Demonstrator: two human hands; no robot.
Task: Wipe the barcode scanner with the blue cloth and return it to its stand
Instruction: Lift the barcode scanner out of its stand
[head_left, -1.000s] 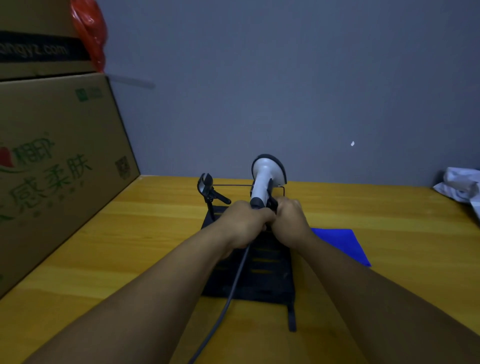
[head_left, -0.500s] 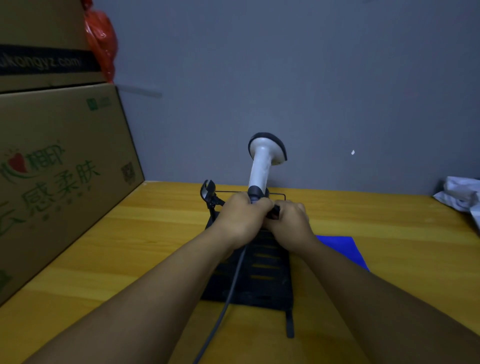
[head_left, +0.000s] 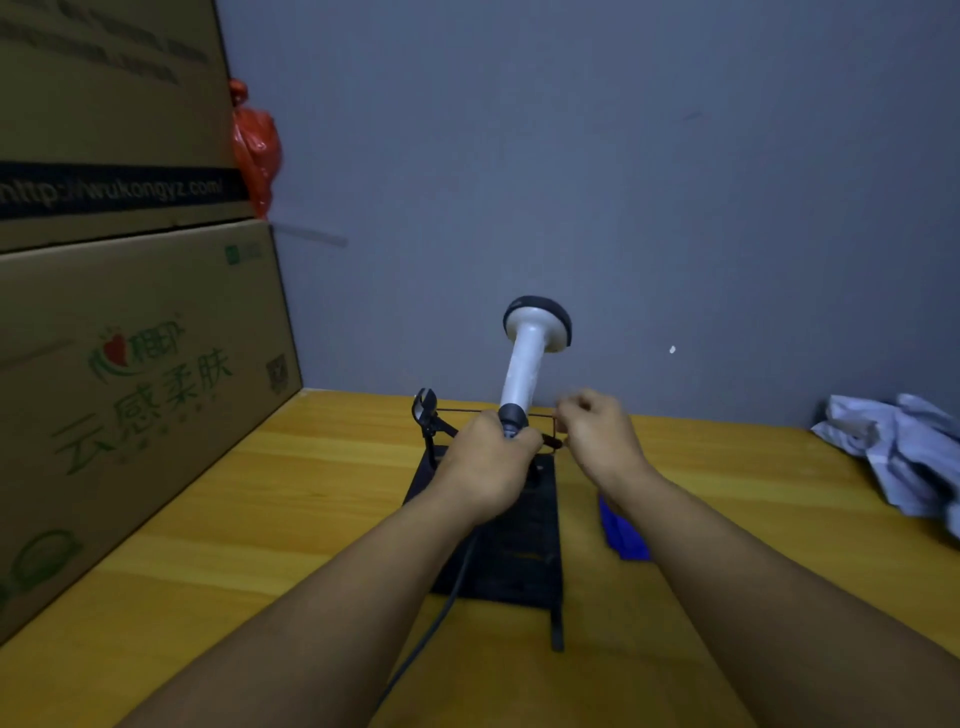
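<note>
Gripping the barcode scanner (head_left: 525, 364) upright above its stand (head_left: 506, 551), the left hand (head_left: 485, 467) is sitting on a yellow wooden worktop (head_left: 260, 519); the right hand (head_left: 597, 436), beside it, is seemingly loosely curled, the blue cloth (head_left: 621, 532) lying beneath its wrist, cardboard boxes (head_left: 130, 389) stacking up left against a grey wall (head_left: 623, 182).

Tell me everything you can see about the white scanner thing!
The barcode scanner has a smooth white plastic handle, a wide rounded head with a dark rim, and a dark collar at the bottom where a dark cable hangs out. It stands nearly upright, leaning a little, above the black stand. Only the left hand grips it, at the base.
</note>
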